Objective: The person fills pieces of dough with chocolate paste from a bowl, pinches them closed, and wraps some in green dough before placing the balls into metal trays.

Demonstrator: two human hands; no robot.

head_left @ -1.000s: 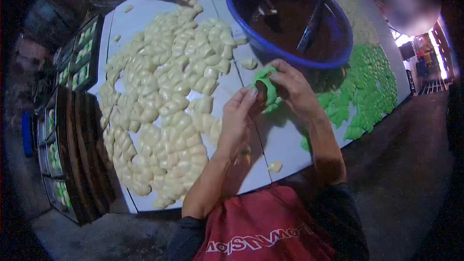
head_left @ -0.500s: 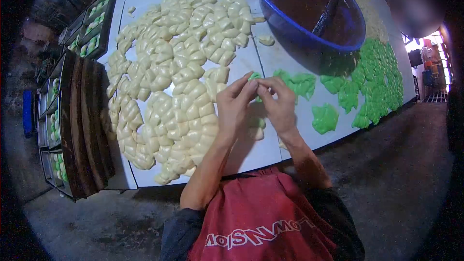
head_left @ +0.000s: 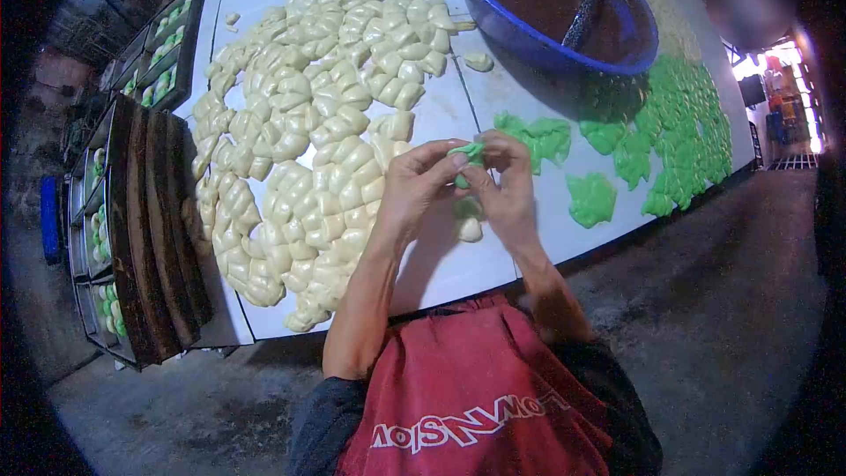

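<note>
My left hand [head_left: 416, 183] and my right hand [head_left: 509, 192] meet over the white table, pinching a small piece of green dough [head_left: 469, 155] between thumbs and fingertips. Under them on the tabletop lies a green and cream dough piece [head_left: 469, 227], partly hidden by my hands. A broad spread of cream dough pieces [head_left: 344, 172] covers the table left of my left hand. Past my right hand lie a clump of green dough [head_left: 542, 138] and a smaller green lump [head_left: 590, 199].
A blue basin [head_left: 648, 57] of brown filling, with a dark utensil [head_left: 586, 13] in it, stands beyond my hands. More green dough [head_left: 683, 141] lies at the right. Stacked trays [head_left: 141, 238] and another tray of green-white pieces [head_left: 163, 53] are on the left.
The green dough shows more between my fingers, and my fingertips have shifted around it. My hands remain together in nearly the same place. The view has moved slightly.
</note>
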